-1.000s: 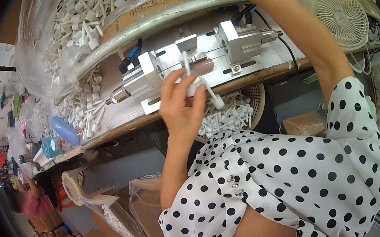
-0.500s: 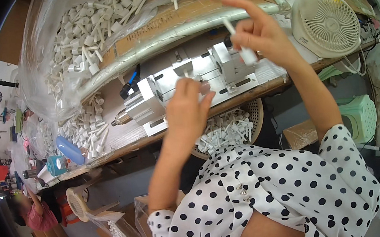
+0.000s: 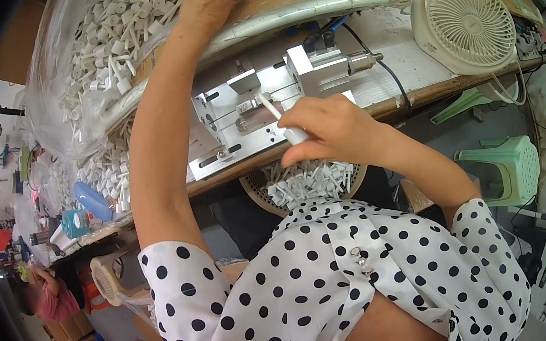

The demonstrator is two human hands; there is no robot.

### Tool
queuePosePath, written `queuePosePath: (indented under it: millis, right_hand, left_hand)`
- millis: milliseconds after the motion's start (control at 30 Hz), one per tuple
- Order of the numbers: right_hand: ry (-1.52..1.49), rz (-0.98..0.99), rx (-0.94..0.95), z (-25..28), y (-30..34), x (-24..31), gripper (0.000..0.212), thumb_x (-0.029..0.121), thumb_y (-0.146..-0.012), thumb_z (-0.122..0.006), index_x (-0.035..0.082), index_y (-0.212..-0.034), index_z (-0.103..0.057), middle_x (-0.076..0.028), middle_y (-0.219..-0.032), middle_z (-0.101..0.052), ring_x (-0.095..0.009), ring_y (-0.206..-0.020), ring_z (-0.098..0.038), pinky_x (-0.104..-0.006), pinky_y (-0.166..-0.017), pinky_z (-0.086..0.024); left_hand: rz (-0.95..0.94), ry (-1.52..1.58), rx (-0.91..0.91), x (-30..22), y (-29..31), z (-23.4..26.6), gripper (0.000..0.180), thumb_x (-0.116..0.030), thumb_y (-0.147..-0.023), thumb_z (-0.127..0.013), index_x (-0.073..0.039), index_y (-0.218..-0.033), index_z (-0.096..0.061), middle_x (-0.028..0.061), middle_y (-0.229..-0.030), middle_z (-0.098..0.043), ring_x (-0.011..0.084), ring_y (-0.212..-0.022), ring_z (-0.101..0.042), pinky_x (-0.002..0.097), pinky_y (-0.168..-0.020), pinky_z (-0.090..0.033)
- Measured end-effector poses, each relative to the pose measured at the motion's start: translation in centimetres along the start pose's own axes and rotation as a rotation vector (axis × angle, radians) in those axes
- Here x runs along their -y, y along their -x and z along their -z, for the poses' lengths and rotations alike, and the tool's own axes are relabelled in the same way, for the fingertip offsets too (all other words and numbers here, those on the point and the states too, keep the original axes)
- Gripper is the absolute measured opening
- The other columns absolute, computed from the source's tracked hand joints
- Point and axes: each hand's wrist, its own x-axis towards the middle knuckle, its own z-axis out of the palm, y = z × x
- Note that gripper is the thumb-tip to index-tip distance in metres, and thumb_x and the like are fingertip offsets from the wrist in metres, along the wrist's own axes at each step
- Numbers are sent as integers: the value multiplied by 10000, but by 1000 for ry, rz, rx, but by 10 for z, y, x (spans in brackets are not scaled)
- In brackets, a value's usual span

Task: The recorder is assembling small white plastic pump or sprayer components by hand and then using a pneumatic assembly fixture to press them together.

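White stemmed cap: in the head view we see it held just in front of the silver clamping fixture, with its wide end in our right hand and its thin stem leaning up and leftward over the fixture. The thumb and fingers of that hand are closed together around the wide end. On the fixture, a pinkish see-through cylinder lies close to the stem; whether the two touch, we cannot tell.

Our left hand is beyond the fixture, at the near part of a heap of white stemmed pieces. Its fingers are bent and partly hidden at the upper edge, so we cannot tell how far they are open or whether they have hold of a piece. Our left forearm passes in front of the fixture's left end.

Between the fixture and the heap we find a roll of clear plastic film. The fixture stands on a desk; to its right is a cream fan, and well to its left are a blue oblong piece and a teal jar. Below the fixture, nearer to us, a perforated basket holds more white stemmed pieces.
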Motion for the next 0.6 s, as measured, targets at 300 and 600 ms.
queuePosePath:
  millis: [300,600]
  right_hand:
    - [424,503,21,-40,-38,-40,321,308,-665,-645,53,-625,-454,-69,-650,-498,-235,-755,-543,-324,-670,-450]
    - [481,483,15,-36,-35,-39,335,353,-584,-668,81,-641,-480,-28,-644,-508,-188,-687,-522,-292,-653,-434]
  left_hand:
    - [1031,1181,-332,-54,51,102,235,-195,-923,-432,-9,-1022,-537,65,-864,-563,125,-730,-594,246,-577,-508]
    - [1198,1353,-488,-114,116,136,297,12,-830,-521,22,-1119,-456,104,-989,-488,218,-746,-615,258,-541,-526]
